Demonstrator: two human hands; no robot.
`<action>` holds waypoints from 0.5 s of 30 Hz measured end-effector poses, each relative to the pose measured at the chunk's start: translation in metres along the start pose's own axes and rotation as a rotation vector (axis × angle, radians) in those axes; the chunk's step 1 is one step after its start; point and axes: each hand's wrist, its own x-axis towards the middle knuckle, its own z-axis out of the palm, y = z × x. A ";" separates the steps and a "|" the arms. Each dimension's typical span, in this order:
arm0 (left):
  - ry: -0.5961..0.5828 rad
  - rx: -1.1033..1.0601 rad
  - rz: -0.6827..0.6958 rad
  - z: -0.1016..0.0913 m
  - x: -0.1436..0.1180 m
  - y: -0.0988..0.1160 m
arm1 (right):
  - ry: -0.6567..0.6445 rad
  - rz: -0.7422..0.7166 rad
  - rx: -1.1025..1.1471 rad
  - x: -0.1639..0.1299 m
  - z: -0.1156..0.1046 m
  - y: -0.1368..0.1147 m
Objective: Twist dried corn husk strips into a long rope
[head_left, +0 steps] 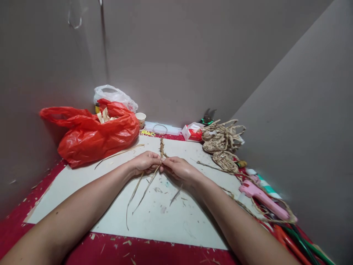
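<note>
My left hand [147, 161] and my right hand [178, 168] meet over the middle of a pale board [193, 221]. Both are closed in a pinch on a brown braid of dry plant fibre [161, 146], whose finished-looking part points away from me. Loose fibre strands [143, 197] hang from under the left hand toward me, and a shorter strand [175, 195] trails below the right hand. My fingers hide the spot where the strands join the braid. A long loose strip [118, 154] lies on the board to the left.
A red plastic bag [99, 138] with pale strips stands at left, a white bag [114, 96] behind it. A paper cup [141, 119], a wire ring [160, 129] and a tissue pack [192, 132] line the back. Woven fibre slippers [224, 145] and a pink glue gun [263, 200] lie at right.
</note>
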 end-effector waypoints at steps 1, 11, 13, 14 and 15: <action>-0.004 0.032 0.010 0.000 -0.001 0.001 | -0.028 0.013 0.004 0.000 -0.002 0.001; 0.155 0.358 0.074 0.003 -0.002 0.008 | -0.177 0.164 0.324 -0.001 -0.003 0.001; 0.173 0.427 0.072 0.003 -0.002 0.010 | -0.146 0.143 0.337 -0.001 -0.001 0.002; 0.177 0.446 0.057 0.003 -0.003 0.011 | -0.123 0.128 0.327 -0.002 0.000 0.002; 0.170 0.449 0.027 0.004 -0.004 0.013 | -0.097 0.112 0.311 -0.002 0.002 0.002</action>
